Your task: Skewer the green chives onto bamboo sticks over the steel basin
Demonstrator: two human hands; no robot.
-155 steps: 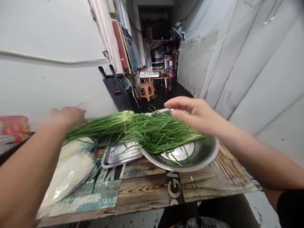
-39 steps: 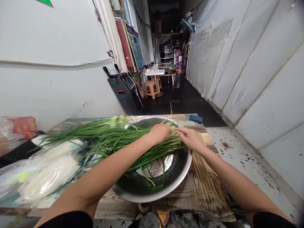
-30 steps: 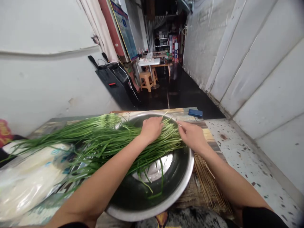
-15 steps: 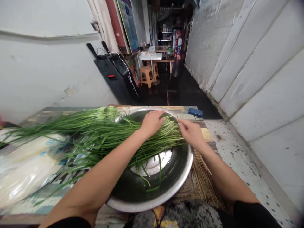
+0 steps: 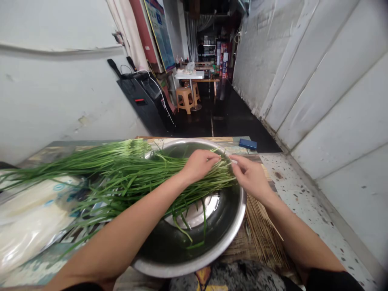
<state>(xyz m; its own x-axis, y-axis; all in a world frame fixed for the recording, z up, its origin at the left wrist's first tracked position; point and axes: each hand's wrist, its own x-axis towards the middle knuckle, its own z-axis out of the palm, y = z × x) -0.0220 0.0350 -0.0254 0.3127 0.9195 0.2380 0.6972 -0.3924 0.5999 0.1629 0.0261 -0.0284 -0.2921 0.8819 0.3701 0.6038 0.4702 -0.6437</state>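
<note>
A large bunch of garlic chives (image 5: 151, 169) lies across a round metal basin (image 5: 239, 210), the pale stalk ends pointing right. Over the stalks, my left hand (image 5: 201, 163) is closed, thumb and fingers pinching chive stalks near their cut ends. My right hand (image 5: 250, 173) is closed beside those ends at the basin's right rim. A thin pale tip shows between its fingertips, and a bamboo skewer (image 5: 277, 232) sticks out beneath the wrist. The fingers partly hide the grip. A few loose blades lie in the basin's bottom.
A second bunch of chives (image 5: 121, 151) lies behind, at the left. Clear plastic packages (image 5: 33, 222) are on the table's left side. Several bamboo skewers (image 5: 260, 230) lie right of the basin, and a small blue box (image 5: 247, 144) sits at the far edge.
My right hand has shifted slightly toward me and right, the skewer end moving with it. My left hand has moved right and its fingers have closed at the stalk ends.
</note>
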